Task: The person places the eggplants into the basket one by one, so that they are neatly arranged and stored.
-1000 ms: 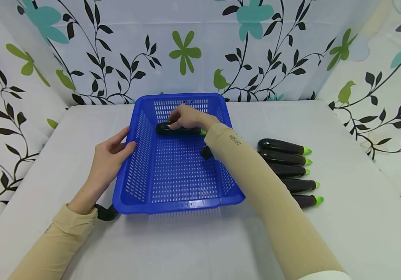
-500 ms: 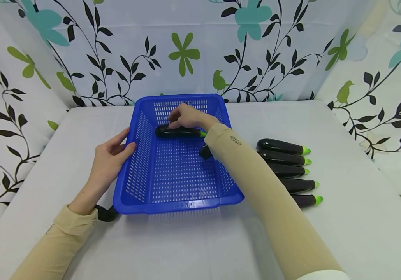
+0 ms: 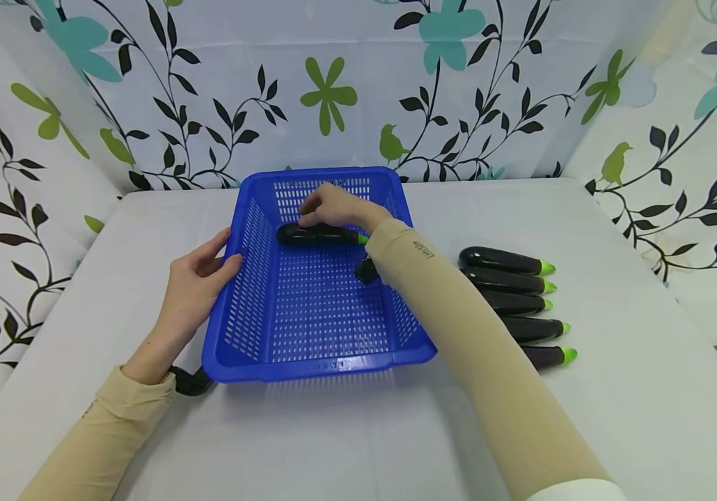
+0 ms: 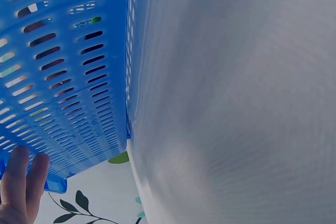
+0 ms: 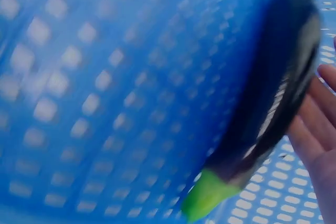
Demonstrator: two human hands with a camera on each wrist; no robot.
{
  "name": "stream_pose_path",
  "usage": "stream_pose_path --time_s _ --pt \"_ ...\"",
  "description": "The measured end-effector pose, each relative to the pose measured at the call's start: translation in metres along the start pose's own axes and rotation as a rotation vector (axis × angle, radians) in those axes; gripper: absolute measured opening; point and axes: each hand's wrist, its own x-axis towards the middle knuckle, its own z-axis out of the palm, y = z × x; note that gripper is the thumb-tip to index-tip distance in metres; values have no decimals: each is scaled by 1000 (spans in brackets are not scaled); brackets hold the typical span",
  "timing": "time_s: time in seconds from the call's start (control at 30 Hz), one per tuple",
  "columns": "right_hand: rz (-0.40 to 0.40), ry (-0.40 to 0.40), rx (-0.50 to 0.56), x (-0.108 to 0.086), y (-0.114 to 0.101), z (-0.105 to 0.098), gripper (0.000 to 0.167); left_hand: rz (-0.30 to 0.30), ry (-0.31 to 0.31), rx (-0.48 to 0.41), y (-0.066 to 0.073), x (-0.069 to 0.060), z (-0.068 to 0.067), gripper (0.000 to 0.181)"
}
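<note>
My left hand [image 3: 192,285] grips the left rim of a blue plastic basket [image 3: 333,363], thumb over the rim and fingers along the outer wall. Two of its fingers [image 4: 20,177] show against the perforated wall in the left wrist view. A glossy dark eggplant [image 3: 308,236] with a green stem end lies crosswise near the basket's far wall. My right hand [image 3: 336,207] is just over it, fingertips at its upper side. In the right wrist view that hand's fingers [image 5: 315,121] lie loosely beside the eggplant [image 5: 273,82]; the thumb is hardly seen there.
Several more eggplants [image 3: 505,261] lie in a row on the white table [image 3: 615,417], right of the basket, partly hidden by my right sleeve [image 3: 477,334]. A patterned curtain [image 3: 346,83] stands behind and at both sides.
The eggplant in the basket has sunk slightly, and my right thumb has lifted a little off its side. My left hand and the basket have kept their place.
</note>
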Motion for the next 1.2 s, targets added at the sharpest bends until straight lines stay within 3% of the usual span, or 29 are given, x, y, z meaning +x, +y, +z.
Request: stream_pose_path --time_s 0.23,0.57,0.8,1.2 --pt "-16 -17 83 -11 -13 -20 50 -14 5 20 0 -2 1 60" --pt "-41 -19 91 -32 -33 -59 52 -11 9 14 -1 -1 -2 60" --pt "-59 26 90 -50 -22 -82 52 5 5 2 -2 -1 -2 60" --pt "-45 137 0 -85 10 -117 49 15 8 -4 -2 0 1 59"
